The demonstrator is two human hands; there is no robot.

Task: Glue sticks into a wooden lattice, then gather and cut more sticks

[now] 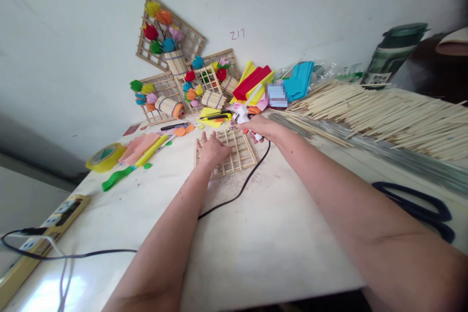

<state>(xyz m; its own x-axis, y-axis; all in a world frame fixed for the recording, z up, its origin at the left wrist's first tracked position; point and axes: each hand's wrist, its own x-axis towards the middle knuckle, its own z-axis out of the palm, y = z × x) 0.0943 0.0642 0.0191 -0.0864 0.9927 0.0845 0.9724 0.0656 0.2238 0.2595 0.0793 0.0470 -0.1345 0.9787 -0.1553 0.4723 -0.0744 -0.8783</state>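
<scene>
A square lattice of thin wooden sticks (239, 153) lies on the table in front of me. My left hand (212, 150) rests on its left part, fingers spread and pressing down. Beyond the lattice's far right corner, my right hand (261, 127) is wrapped around a white glue gun (242, 116) whose nozzle faces left. Its black cord (252, 175) runs down beside the lattice and passes under my left forearm. A yellow-and-black utility knife (215, 116) lies just behind the lattice, on yellow sheets.
Finished lattices with colourful flowers (170, 34) lean against the wall. Many loose sticks (365, 112) cover the right side, with dark scissors (413, 202) nearer me. Yellow tape (106, 157) and a green strip (117, 178) lie left; a power strip (69, 222) runs along the left edge.
</scene>
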